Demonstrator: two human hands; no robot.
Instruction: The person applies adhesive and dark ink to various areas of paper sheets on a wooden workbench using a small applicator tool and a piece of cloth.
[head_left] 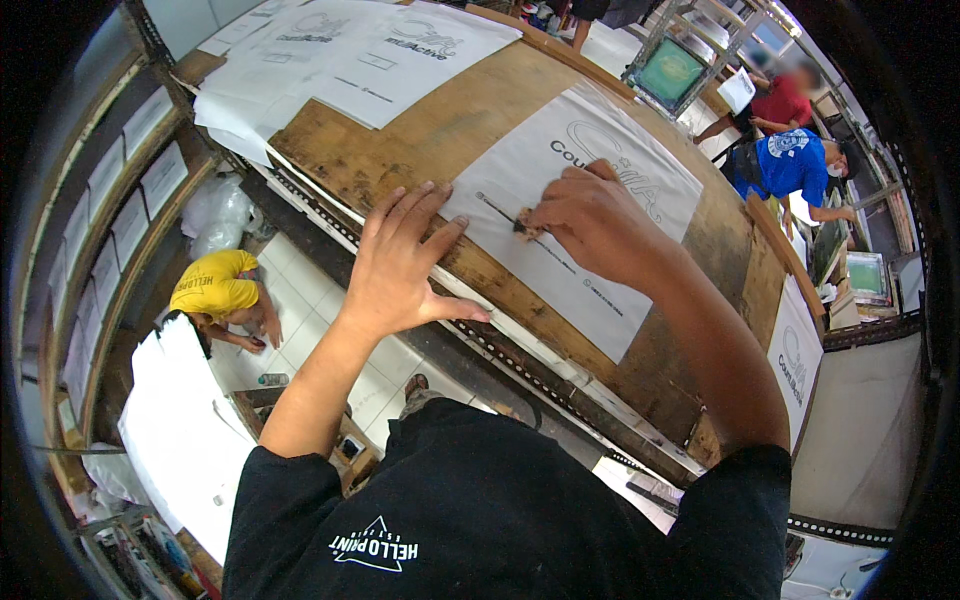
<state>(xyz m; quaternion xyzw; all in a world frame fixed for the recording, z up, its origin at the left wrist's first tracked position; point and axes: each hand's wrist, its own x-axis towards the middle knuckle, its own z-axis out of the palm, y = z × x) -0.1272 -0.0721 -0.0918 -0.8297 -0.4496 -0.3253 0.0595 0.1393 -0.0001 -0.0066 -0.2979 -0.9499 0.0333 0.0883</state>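
A white printed sheet (530, 175) with grey and black lettering lies flat on a worn brown wooden table (400, 150). My right hand (615, 225) is closed over it, pinching a small tan wad with a dark stain (524, 226). The wad touches a printed line near the sheet's middle; I cannot tell whether it is cloth or sponge. My left hand (400, 262) is open, fingers spread, with its fingertips at the sheet's near left corner and its thumb over the table's near edge.
More printed sheets (440, 40) overlap at the table's far left; another sheet (795, 345) lies at the right end. A person in yellow (215, 285) crouches on the floor at left. A person in blue (785, 160) works beyond the table near a green-meshed frame (668, 75).
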